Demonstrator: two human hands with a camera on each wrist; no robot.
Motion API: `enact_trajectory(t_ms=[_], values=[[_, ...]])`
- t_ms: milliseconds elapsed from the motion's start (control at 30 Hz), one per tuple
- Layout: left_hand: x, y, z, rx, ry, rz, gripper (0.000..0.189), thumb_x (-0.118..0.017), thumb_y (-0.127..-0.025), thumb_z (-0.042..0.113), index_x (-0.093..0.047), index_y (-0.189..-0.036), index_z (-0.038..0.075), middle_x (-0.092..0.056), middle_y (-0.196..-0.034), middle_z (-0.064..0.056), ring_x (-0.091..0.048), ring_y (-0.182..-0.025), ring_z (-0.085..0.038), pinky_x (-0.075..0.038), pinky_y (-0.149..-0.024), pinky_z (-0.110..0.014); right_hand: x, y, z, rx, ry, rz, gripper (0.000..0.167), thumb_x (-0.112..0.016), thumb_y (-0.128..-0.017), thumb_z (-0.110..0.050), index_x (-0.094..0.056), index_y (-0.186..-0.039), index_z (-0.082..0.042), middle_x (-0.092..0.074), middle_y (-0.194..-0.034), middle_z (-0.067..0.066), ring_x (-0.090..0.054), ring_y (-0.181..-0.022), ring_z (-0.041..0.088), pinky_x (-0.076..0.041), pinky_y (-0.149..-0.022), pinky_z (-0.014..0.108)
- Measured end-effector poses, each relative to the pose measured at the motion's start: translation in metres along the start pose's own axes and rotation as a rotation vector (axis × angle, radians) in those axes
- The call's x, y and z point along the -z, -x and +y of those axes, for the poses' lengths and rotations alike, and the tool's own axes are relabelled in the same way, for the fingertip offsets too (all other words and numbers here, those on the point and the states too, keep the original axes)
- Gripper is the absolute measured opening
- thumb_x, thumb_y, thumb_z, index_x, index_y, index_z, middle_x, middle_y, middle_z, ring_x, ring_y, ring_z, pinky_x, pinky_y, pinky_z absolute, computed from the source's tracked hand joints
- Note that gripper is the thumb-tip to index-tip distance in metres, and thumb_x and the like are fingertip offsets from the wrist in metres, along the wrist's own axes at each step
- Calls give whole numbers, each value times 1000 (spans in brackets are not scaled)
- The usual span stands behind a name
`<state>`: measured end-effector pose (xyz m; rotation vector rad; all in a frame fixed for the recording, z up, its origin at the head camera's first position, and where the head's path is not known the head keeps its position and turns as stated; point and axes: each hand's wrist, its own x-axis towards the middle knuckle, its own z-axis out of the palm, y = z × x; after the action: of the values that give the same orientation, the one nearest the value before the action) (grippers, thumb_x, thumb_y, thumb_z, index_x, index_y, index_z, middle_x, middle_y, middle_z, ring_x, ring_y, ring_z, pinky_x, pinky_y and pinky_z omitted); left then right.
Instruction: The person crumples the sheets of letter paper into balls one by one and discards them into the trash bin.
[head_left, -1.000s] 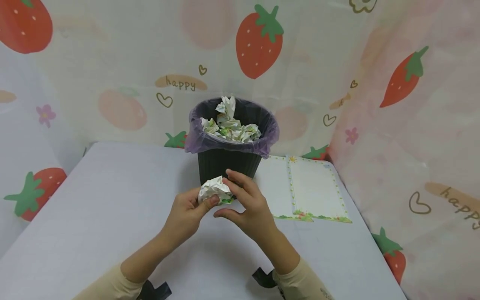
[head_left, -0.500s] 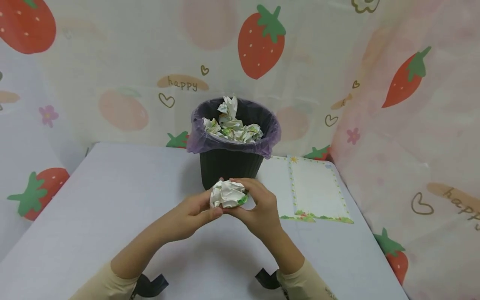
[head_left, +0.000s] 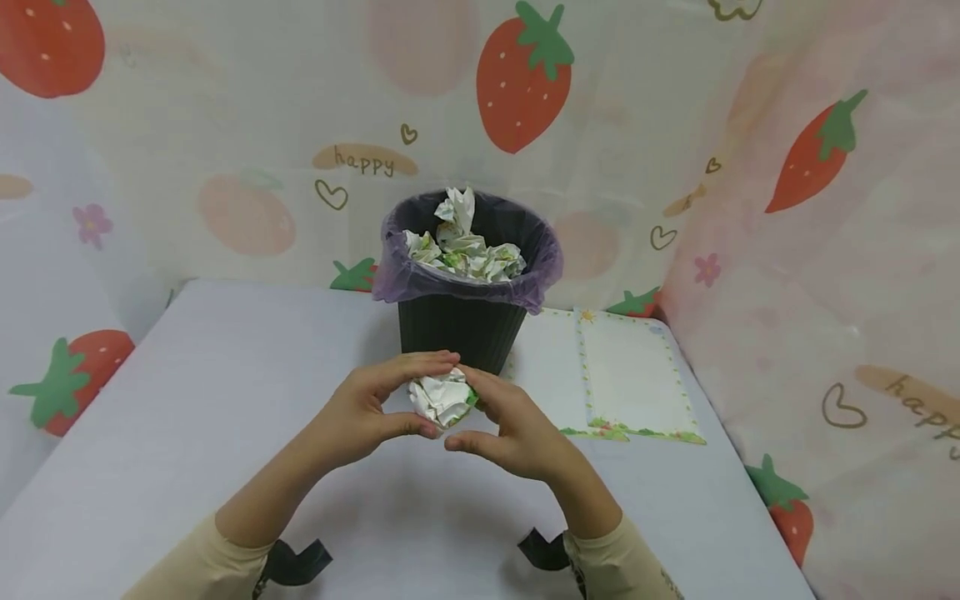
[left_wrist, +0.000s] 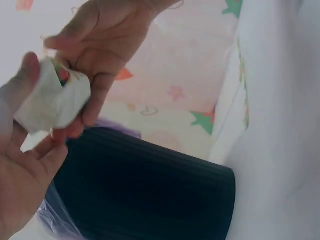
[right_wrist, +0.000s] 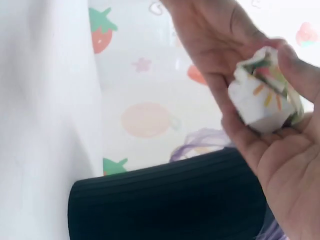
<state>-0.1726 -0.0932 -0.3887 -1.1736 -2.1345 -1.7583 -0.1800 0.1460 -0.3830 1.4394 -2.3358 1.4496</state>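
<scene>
A crumpled ball of white paper (head_left: 442, 398) with green printed edges is between both hands, in front of the black bin. My left hand (head_left: 371, 408) holds it from the left, fingers over its far side and thumb at its lower edge. My right hand (head_left: 521, 425) cups the right side with its fingers, while its thumb stands a little off the ball in the head view. Printed colours show in the folds of the paper ball (right_wrist: 267, 102) in the right wrist view. In the left wrist view, the left thumb presses against the paper ball (left_wrist: 55, 100).
Behind the hands stands the black bin (head_left: 457, 329), lined with a purple bag (head_left: 540, 279) and holding several crumpled papers (head_left: 468, 250). Two flat sheets with decorated borders, one the right sheet (head_left: 637, 375), overlap on the white table (head_left: 225, 392). A strawberry-patterned curtain (head_left: 247, 100) hangs behind.
The right hand has closed in from a looser pose and now cups the ball. The left fingers have shifted over the ball's far side; the ball has turned between the hands.
</scene>
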Motion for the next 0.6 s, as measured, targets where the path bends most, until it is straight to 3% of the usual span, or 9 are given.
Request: enact_trajectory(t_ms=[167,267,433,500,600], values=[[-8,0,-2,37,66,116,62,-86,-77,0,-68,-135,11,-64,-142,-3,-48,-144,-21,-38,-119,-32,-12,-2,-4,-26,220,121,85,-90,-79,-27,-47,-150,-9,-58,-146,5,-58,-131,20,-54,-102,33],[-14,2,-2,68,110,183,54,-84,-80,-1,-70,-131,7,-65,-140,-6,-51,-141,-21,-43,-114,-30,-19,-3,-3,12,325,194,67,-85,-86,-24,-55,-142,-6,-67,-133,8,-66,-119,20,-58,-94,33],[-19,4,2,118,115,245,40,-81,-85,2,-74,-124,6,-68,-133,-12,-63,-129,-20,-53,-101,-28,-23,0,0,67,442,219,43,-79,-89,-14,-65,-128,0,-75,-116,12,-74,-97,21,-62,-79,32],[-18,4,3,141,90,258,37,-81,-87,6,-75,-123,8,-71,-130,-10,-65,-125,-19,-54,-101,-28,-22,0,0,39,448,208,44,-78,-90,-17,-65,-129,-1,-75,-117,12,-74,-96,20,-62,-79,33],[-16,4,6,206,51,296,34,-82,-87,13,-77,-120,13,-74,-124,-2,-69,-117,-17,-58,-93,-28,-17,-1,-2,-26,406,192,65,-83,-85,-25,-57,-142,-6,-69,-130,9,-70,-110,19,-61,-87,35]])
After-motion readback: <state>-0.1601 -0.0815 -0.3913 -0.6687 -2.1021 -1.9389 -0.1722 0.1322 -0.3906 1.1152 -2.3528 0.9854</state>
